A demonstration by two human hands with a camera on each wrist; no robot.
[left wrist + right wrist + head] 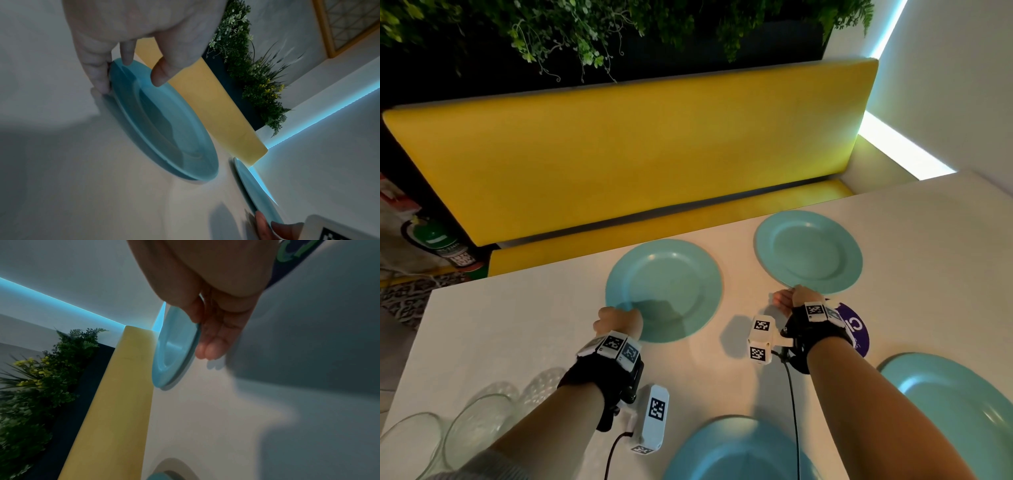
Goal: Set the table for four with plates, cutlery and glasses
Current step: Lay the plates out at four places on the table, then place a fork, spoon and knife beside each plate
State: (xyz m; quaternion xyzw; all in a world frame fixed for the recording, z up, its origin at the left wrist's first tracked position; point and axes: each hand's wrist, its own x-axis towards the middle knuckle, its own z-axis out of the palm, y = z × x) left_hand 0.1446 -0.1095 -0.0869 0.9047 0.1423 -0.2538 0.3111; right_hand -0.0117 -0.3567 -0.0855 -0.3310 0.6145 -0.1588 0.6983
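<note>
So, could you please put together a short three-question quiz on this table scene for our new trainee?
1. True or false: each hand grips the near rim of a turquoise plate.
2. How many turquoise plates show on the white table in the head view? A) two B) three C) four
3. Fill in: the clear glasses stand near the table's ____ front corner.

Key
1. True: the left hand holds the far-left plate and the right hand holds the far-right plate; the fingers lie under its rim.
2. C: those two, plus the near-centre plate and the near-right plate.
3. left
</note>
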